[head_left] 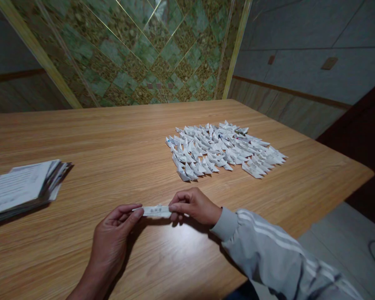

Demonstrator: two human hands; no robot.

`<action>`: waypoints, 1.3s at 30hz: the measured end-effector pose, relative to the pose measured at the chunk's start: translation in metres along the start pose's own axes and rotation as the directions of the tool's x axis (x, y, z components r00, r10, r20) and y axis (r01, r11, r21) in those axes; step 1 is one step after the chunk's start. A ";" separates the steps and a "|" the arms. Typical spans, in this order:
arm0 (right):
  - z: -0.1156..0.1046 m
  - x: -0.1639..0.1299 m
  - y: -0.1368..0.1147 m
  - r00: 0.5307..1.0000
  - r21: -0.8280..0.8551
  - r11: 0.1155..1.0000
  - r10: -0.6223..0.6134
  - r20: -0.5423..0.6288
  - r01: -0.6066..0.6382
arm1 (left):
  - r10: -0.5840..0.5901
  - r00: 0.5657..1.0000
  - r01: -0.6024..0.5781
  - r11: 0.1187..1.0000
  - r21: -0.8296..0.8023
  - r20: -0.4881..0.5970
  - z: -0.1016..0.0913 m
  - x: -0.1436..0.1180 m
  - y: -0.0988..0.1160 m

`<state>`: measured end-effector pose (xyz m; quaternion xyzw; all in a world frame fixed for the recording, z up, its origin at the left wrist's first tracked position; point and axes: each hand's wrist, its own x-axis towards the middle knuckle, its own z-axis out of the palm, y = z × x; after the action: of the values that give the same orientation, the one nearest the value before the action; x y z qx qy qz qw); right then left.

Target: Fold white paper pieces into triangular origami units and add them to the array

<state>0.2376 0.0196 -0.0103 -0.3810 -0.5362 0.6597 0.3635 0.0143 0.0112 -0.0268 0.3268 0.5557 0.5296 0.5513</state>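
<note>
A narrow folded strip of printed white paper [156, 211] is held between both hands just above the wooden table [112, 141]. My left hand [112, 239] pinches its left end with thumb and fingers. My right hand [194, 205], in a grey sleeve with white stripes, pinches its right end. Beyond the hands, at right centre, lies a spread of several small folded white paper boats [221, 149] in rows.
A stack of printed paper sheets [20, 187] lies at the table's left edge. The table's right edge and corner [365, 173] drop to a tiled floor. A green patterned wall panel [143, 46] stands behind the table.
</note>
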 end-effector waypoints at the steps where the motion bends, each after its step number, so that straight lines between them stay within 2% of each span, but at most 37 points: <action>1: -0.001 0.000 -0.001 0.999 0.042 0.999 0.019 0.031 -0.020 | -0.009 1.000 0.009 1.000 -0.006 -0.001 0.000 0.001 0.000; 3: -0.003 -0.002 -0.002 0.998 0.065 0.997 0.031 0.050 -0.035 | -0.018 1.000 0.018 1.000 0.003 0.017 -0.001 0.001 0.000; 5: -0.005 -0.004 -0.003 1.000 0.034 0.999 0.031 0.004 -0.031 | -0.003 0.999 0.001 0.999 0.040 0.054 -0.001 0.000 0.001; 8: -0.012 -0.014 -0.007 0.989 -0.067 0.998 -0.002 -0.150 -0.008 | 0.028 0.991 -0.043 0.993 0.110 0.133 0.002 -0.006 0.006; 11: -0.034 -0.038 -0.016 0.944 -0.216 0.976 -0.100 -0.314 0.032 | 0.077 0.982 -0.104 0.982 0.158 0.170 0.007 -0.013 0.011; 13: -0.061 -0.063 -0.022 0.876 -0.322 0.947 -0.173 -0.450 0.022 | 0.116 0.981 -0.145 0.971 0.190 0.156 0.008 -0.015 0.012; 14: -0.077 -0.077 -0.024 0.823 -0.360 0.933 -0.195 -0.534 -0.013 | 0.131 0.980 -0.159 0.967 0.199 0.149 0.008 -0.015 0.012; 16: -0.110 -0.108 -0.026 0.696 -0.475 0.868 -0.253 -0.672 -0.143 | 0.150 0.978 -0.177 0.964 0.198 0.144 0.006 -0.013 0.008; 18: -0.140 -0.135 -0.024 0.571 -0.583 0.739 -0.333 -0.751 -0.336 | 0.149 0.977 -0.177 0.964 0.196 0.150 0.005 -0.011 0.005; 20: -0.160 -0.153 -0.020 0.523 -0.595 0.689 -0.356 -0.775 -0.413 | 0.138 0.978 -0.169 0.963 0.210 0.153 0.005 -0.010 0.002; 23: -0.172 -0.161 -0.014 0.509 -0.615 0.609 -0.368 -0.778 -0.501 | 0.132 0.981 -0.165 0.955 0.247 0.145 0.005 -0.009 0.003; 31: -0.171 -0.134 -0.007 0.489 -0.625 0.328 -0.410 -0.770 -0.709 | 0.148 0.983 -0.172 0.947 0.271 0.106 0.004 -0.011 0.007; 39: -0.171 -0.125 -0.015 0.501 -0.591 0.121 -0.412 -0.761 -0.798 | 0.171 0.979 -0.199 0.926 0.322 0.115 0.007 -0.014 0.012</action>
<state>0.4471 -0.0152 -0.0045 -0.8547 -0.5009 -0.0798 0.1101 0.0210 0.0026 -0.0103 0.4880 0.5797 0.4637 0.4591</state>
